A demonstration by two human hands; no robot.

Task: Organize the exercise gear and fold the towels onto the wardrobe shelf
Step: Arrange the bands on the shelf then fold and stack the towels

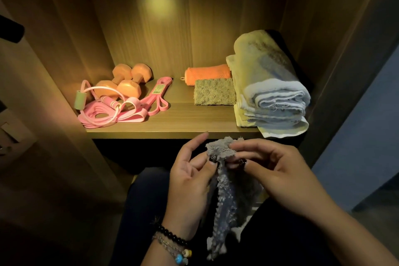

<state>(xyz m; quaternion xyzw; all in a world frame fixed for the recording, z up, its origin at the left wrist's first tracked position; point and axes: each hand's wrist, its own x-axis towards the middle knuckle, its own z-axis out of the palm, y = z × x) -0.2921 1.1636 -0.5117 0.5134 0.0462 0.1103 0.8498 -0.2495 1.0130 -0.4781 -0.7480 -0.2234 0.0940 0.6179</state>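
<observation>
Wardrobe shelf [181, 123] seen from the head camera, lit from above, with exercise gear at left and towels at right. Far left: two orange dumbbells [124, 82] lying side by side, touching. Just in front of them, a pale skipping rope [101, 101] with a green handle [80, 100] and a pink handle, coiled over a heap of pink resistance bands [131, 114]; one long pink band [158, 90] bearing a green label runs diagonally toward the far right of the heap. Centre right: a rolled orange towel [208, 74] at the back, with a folded olive towel [213, 92] just in front of it, the two touching. Right end: a large pale yellow-and-white towel [269, 84], folded and stacked, its near edge overhanging the shelf front. Near foreground, below the shelf edge: the left hand [190, 181], bracelets on its wrist, and the right hand [269, 173], close together. Both pinch the upper edge of a small grey fluffy towel [226, 196] between thumb and fingertips; the left forefinger points up, uncurled. The grey towel hangs crumpled downward between the hands, unfolded, over the person's dark lap, clear of the shelf.
</observation>
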